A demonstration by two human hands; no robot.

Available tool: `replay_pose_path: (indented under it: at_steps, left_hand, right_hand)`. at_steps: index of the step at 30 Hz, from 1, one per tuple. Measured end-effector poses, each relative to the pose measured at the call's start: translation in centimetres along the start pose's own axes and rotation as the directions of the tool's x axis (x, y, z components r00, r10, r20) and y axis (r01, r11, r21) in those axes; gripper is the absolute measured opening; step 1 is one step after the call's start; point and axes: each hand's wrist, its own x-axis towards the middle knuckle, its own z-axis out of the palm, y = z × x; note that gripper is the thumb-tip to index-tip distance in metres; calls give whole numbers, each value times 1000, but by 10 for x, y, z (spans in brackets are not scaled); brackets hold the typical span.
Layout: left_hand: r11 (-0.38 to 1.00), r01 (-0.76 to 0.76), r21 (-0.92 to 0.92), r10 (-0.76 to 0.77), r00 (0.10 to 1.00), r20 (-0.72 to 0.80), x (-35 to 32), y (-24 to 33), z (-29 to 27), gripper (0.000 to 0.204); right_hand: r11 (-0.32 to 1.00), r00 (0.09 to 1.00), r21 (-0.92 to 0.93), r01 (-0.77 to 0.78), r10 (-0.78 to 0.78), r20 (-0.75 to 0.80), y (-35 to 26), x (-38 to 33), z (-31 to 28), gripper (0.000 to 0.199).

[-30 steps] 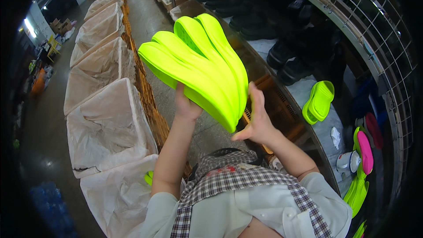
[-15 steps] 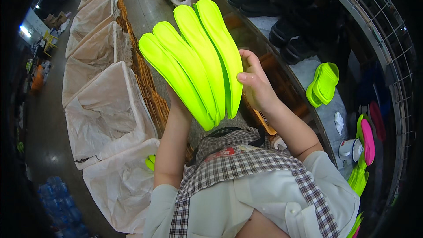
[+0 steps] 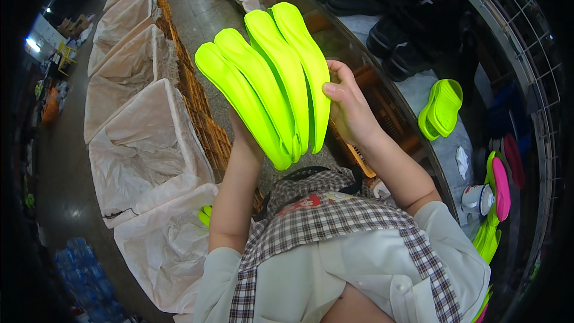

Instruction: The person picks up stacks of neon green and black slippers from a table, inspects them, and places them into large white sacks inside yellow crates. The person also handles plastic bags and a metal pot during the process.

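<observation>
Several neon yellow-green foam shoe soles [image 3: 263, 84] are held upright side by side in front of my chest, slightly fanned at their upper ends and close together at the bottom. My right hand [image 3: 353, 104] grips the outer right sole, its thumb on the near edge and its fingers curled behind. My left hand [image 3: 244, 128] holds the bundle from the left; its fingers are hidden behind the soles.
White-lined bins [image 3: 143, 143] run along my left. On the right bench [image 3: 418, 93] lie a lime-green clog [image 3: 441, 109], a white mug [image 3: 477, 199], a pink sole [image 3: 501, 188] and dark shoes [image 3: 391, 51]. A wire rack [image 3: 538, 60] borders the far right. An orange crate [image 3: 359, 158] sits below my right forearm.
The bundle has shifted slightly right and is tilted a little differently, with the soles' upper ends lower and gaps between them wider. Both hands keep their hold.
</observation>
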Motion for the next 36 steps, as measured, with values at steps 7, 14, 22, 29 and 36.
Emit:
replay_pose_path:
  at_steps: [7,14,22,29,36]
  left_hand:
    - [999,-8,-33,9,1000,5,-4,4,8,52]
    - [998,-47,34,46,998,52,-14,2,29,57]
    - [1000,19,-3,-19,1000,24,-10,3,27,61]
    - [999,34,-26,-33,999,27,-11,1,26,62]
    - [990,-37,133,31,999,44,-13,0,16,62]
  right_hand:
    - [994,996,70,-86,88,-25,1,7,-6,50]
    - [986,992,123,-111,117,-39,-1,5,-6,44]
    - [976,987,158,-146,155,-42,3,9,-10,44]
    - [966,987,206,-157,161,-7,11,12,-16,42]
    - [971,991,225,-81,54,124,8,4,-16,71]
